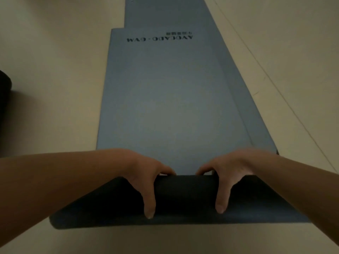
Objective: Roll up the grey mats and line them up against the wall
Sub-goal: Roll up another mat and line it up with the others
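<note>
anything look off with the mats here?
Slightly. The top mat sits askew on a second mat beneath, whose strip shows along the right and far end. Both hands, left hand and right hand, grip the rolled near end. No damage visible.

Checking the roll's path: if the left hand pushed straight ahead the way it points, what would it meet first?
Only flat grey mat; the left hand on the rolled end has nothing standing ahead up to the printed lettering.

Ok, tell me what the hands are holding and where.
Both hands, left hand and right hand, grip the rolled near end of the top grey mat, fingers over the roll, thumbs on its near side.
</note>
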